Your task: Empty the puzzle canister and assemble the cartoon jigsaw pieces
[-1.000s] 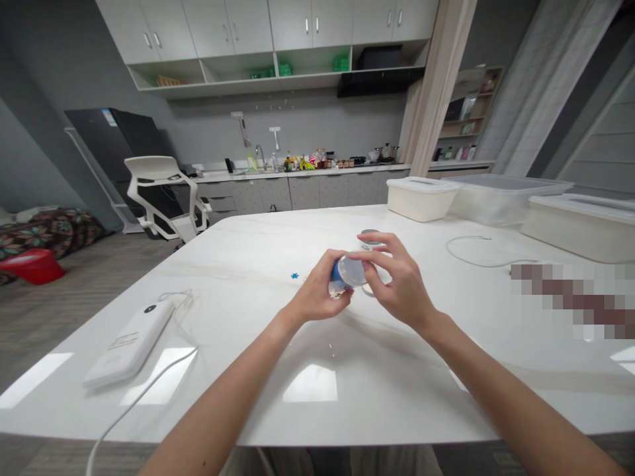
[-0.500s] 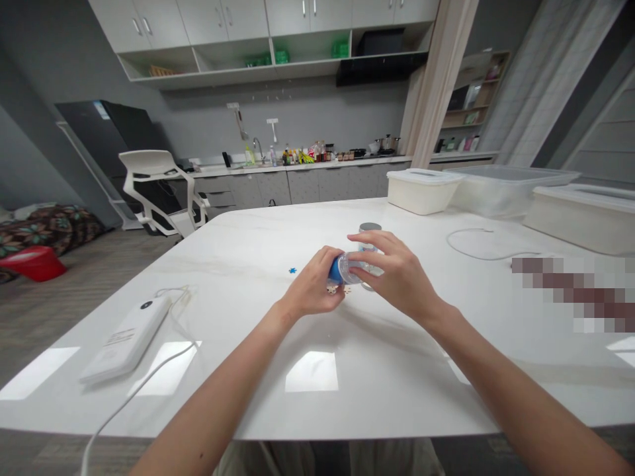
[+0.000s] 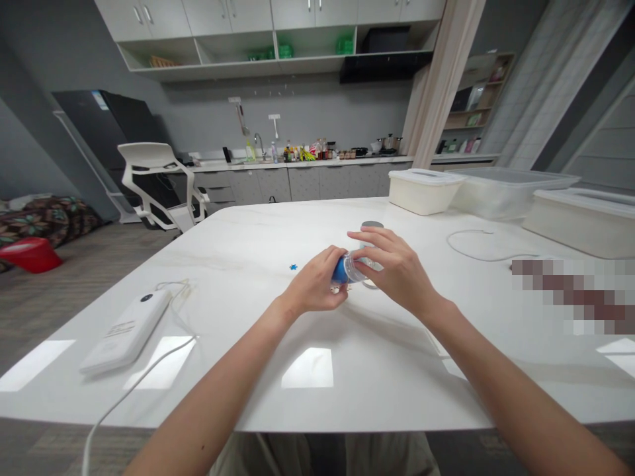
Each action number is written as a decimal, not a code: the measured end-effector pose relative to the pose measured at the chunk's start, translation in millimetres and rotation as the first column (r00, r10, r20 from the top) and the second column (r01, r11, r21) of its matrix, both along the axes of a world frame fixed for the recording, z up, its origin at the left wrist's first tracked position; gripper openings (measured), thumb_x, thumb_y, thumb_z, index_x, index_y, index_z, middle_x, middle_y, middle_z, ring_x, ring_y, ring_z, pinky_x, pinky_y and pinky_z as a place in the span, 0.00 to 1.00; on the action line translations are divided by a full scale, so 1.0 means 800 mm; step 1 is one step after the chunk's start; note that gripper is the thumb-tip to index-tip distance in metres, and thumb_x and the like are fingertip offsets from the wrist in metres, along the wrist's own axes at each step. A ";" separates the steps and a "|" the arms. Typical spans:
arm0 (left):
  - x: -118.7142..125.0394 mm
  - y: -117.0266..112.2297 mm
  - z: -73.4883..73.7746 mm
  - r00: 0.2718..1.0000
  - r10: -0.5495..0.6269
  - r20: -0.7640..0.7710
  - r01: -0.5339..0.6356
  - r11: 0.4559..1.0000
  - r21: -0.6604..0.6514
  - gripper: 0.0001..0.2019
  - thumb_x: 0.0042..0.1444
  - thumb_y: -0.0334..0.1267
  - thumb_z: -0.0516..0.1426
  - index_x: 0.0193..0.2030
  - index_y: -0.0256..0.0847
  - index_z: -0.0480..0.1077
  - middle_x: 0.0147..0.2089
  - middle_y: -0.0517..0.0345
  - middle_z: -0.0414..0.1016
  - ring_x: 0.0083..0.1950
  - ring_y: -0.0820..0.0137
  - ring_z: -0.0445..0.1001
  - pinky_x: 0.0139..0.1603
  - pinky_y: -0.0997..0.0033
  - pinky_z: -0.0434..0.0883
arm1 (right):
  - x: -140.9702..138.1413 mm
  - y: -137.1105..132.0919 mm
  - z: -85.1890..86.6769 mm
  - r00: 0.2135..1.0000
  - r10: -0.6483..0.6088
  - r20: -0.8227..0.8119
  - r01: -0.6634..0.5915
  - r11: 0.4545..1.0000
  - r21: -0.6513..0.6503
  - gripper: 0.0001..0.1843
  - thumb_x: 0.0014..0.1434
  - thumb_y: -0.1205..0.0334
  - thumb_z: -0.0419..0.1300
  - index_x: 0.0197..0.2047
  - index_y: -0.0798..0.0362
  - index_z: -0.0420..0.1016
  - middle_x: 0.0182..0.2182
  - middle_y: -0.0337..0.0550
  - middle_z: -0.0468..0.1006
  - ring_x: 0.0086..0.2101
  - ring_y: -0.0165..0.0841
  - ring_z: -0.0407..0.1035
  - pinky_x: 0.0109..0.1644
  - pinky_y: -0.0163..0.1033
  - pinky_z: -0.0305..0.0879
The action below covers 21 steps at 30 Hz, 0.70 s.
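A small clear plastic bottle [image 3: 353,267] with a blue cap [image 3: 340,270] lies tilted sideways between my hands, just above the white table [image 3: 317,330]. My left hand [image 3: 315,289] is curled around the blue cap end, fingers closed. My right hand [image 3: 397,271] grips the clear body from the right, fingers wrapped over it. A few small pale pieces show under my left fingers, too small to name. A second small jar with a grey lid [image 3: 372,227] stands right behind my right hand.
A white power bank [image 3: 127,328] with a white cable [image 3: 133,390] lies at the left. A tiny blue piece [image 3: 294,267] sits on the table. Another white cable [image 3: 476,254] loops at the right. Lidded plastic bins [image 3: 424,190] stand along the far right edge.
Both hands with the bottle have sunk slightly toward the table and the bottle has tipped flatter. The grip of each hand is unchanged.
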State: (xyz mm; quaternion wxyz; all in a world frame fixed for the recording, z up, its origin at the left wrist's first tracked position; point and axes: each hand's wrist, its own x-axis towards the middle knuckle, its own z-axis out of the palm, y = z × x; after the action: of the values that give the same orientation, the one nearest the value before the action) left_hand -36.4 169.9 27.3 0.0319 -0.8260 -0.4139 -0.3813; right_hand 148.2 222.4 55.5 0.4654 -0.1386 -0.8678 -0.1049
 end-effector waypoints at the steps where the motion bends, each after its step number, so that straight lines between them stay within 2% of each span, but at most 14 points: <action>1: 0.001 -0.001 0.000 1.000 0.008 -0.008 -0.008 1.000 0.000 0.23 0.45 0.31 0.55 0.50 0.42 0.57 0.45 0.51 0.66 0.44 0.60 0.70 0.44 0.60 0.71 | -0.001 0.000 0.000 1.000 0.007 -0.012 -0.007 1.000 0.006 0.06 0.61 0.69 0.61 0.33 0.51 0.76 0.49 0.46 0.80 0.51 0.45 0.71 0.49 0.50 0.70; 7: 0.000 -0.003 0.001 0.998 0.033 -0.050 -0.032 0.999 0.027 0.24 0.44 0.31 0.55 0.51 0.42 0.57 0.47 0.50 0.67 0.45 0.59 0.70 0.45 0.59 0.72 | 0.004 0.004 0.005 0.996 0.079 0.048 -0.084 0.992 0.097 0.07 0.61 0.72 0.58 0.33 0.51 0.71 0.46 0.47 0.81 0.48 0.42 0.73 0.47 0.47 0.67; 12: 0.001 -0.005 0.006 0.997 0.035 -0.071 -0.031 0.999 0.045 0.25 0.44 0.31 0.55 0.51 0.42 0.57 0.46 0.51 0.67 0.44 0.60 0.70 0.43 0.60 0.72 | 0.018 0.007 0.009 0.995 0.066 0.080 -0.073 0.993 0.098 0.07 0.56 0.73 0.57 0.35 0.51 0.67 0.45 0.51 0.79 0.44 0.43 0.73 0.44 0.47 0.66; 17: 0.002 -0.006 0.011 0.996 0.021 -0.083 -0.017 0.999 0.045 0.25 0.43 0.30 0.54 0.51 0.41 0.58 0.45 0.50 0.67 0.43 0.60 0.69 0.42 0.61 0.71 | 0.025 0.007 0.016 1.000 0.013 -0.020 -0.010 0.992 0.129 0.10 0.51 0.74 0.57 0.34 0.50 0.64 0.39 0.51 0.77 0.39 0.44 0.72 0.39 0.46 0.65; 21: -0.004 -0.003 0.009 0.995 0.044 -0.090 -0.042 0.999 0.029 0.25 0.43 0.31 0.55 0.51 0.41 0.58 0.45 0.50 0.67 0.43 0.60 0.69 0.43 0.60 0.71 | 0.033 0.008 0.022 0.993 0.079 -0.092 -0.071 0.994 0.084 0.10 0.52 0.73 0.57 0.34 0.49 0.63 0.36 0.48 0.77 0.37 0.42 0.72 0.39 0.46 0.67</action>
State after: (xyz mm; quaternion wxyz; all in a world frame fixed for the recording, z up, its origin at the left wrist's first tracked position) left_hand -39.7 167.5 34.5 0.0699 -0.8328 -0.4246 -0.3484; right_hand 174.5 228.4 73.5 0.5149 -0.0919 -0.8444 -0.1154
